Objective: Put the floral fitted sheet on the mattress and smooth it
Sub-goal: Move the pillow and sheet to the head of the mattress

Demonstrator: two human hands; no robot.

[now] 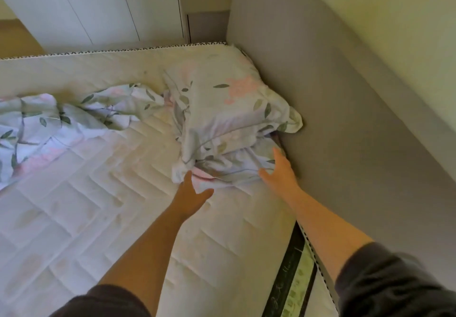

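From the head camera, the floral sheet (222, 119) lies bunched on the bare mattress (98, 218). It is heaped against the grey side panel (333, 99), apparently with one corner already over the far corner. Both hands reach its near edge, likely to drag it towards the person. The left hand (192, 191) and right hand (278, 173) are spread loose, grasping nothing yet.

A home bedroom: a quilted mattress (98, 218) sits against a grey padded headboard (333, 107), with white wardrobe doors (98, 3) and a grey bedside cabinet (204, 8) beyond.
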